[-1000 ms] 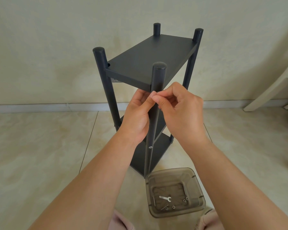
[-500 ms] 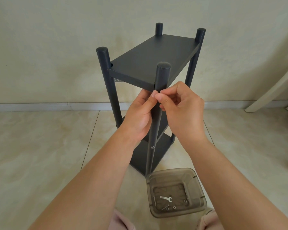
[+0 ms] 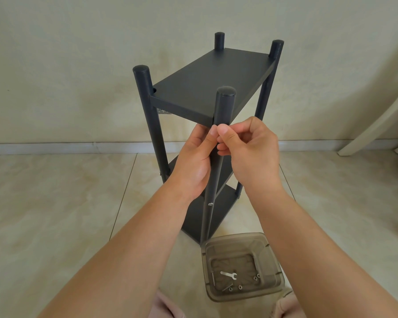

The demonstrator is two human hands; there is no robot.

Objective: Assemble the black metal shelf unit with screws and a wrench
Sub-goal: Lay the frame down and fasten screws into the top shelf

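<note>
A black metal shelf unit [image 3: 207, 81] is seen standing upright on a pale tiled floor [image 3: 55, 214], close to a cream wall [image 3: 78, 53] at 12 o'clock. Its top shelf is carried by four round posts; two lower shelves are glimpsed behind the hands. The near post [image 3: 224, 104] is held just under the top shelf's corner. The left hand [image 3: 193, 164] is wrapped round this post from the 9 o'clock side, thumb laid along its front. The right hand [image 3: 251, 152] is curled at the 3 o'clock side, thumb and forefinger pinched together against the post; whatever is pinched is hidden, so it cannot be told whether a screw is held. A silver screw head [image 3: 210, 204] is seen lower on the same post.

At 5 o'clock from the unit, touching the foot of the near post, a smoky translucent plastic bin [image 3: 241, 242] is set on the floor. Inside it, on the bottom, a small flat silver wrench [image 3: 229, 274] is lying, with several loose screws and small ring-shaped nuts or washers [image 3: 240, 287] scattered at its 5 and 3 o'clock. A white furniture leg [image 3: 377, 125] is leaned in at 3 o'clock
</note>
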